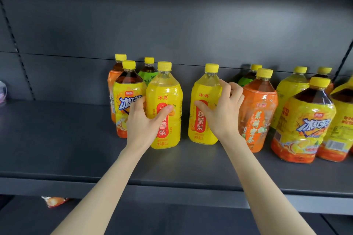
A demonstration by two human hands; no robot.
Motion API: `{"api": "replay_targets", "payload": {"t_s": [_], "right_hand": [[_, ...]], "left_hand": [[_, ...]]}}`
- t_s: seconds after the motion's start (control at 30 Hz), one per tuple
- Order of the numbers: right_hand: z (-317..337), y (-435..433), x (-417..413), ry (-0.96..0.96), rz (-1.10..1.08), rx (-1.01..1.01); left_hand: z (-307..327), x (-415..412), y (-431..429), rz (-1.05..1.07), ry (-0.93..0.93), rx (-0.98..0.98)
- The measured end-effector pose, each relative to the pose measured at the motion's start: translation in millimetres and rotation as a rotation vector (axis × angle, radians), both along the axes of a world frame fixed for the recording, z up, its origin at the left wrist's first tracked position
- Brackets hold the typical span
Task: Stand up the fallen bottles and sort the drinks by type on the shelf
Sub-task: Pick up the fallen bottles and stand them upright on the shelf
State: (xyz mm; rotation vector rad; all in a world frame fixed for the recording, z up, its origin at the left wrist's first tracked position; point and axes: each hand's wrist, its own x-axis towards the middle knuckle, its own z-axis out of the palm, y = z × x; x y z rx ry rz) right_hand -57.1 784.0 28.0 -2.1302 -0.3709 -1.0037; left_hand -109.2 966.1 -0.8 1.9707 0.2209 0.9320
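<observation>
Hands apart: L hand point(141, 120) curled round left yellow bottle point(164, 89), R hand point(223, 109) round right bottle point(205, 89), both upright.

orange snack packet point(54, 201), pale wrapped object point(2, 91)

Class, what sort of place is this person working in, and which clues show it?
Probably a shop, or a mock shop. A dark metal shelf with a slotted upright carries labelled drinks in repeated kinds, like the pear-drink bottle in the left hand and the matching bottle in the right hand.
</observation>
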Motion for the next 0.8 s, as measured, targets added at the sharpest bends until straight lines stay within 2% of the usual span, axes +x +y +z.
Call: {"api": "replay_targets", "payload": {"t_s": [0.13, 0.37, 0.5, 0.6, 0.67, 0.8], "right_hand": [[-5.2, -2.3, -1.2, 0.132, 0.228, 0.198], [-16.1, -6.2, -8.9, 0.157, 0.268, 0.273], [-26.9, -4.7, -10.4, 0.336, 0.375, 0.473], [-28.5, -1.1, -11.8, 0.444, 0.457, 0.598], [-27.5, -0.7, -13.8, 0.434, 0.478, 0.609], [-29.1, 0.6, -18.5, 0.413, 0.526, 0.659]], "left_hand": [[-0.7, -0.5, -2.4, -0.017, 0.003, -0.022], [-2.9, -5.4, -6.1, -0.071, -0.009, -0.091], [-6.3, -7.0, -9.4, -0.133, -0.003, -0.106], [-4.2, -8.5, -12.7, -0.261, 0.059, -0.251], [-1.9, -9.5, -13.6, -0.338, 0.101, -0.365], [1.1, -12.3, -14.4, -0.389, 0.09, -0.431]]}}
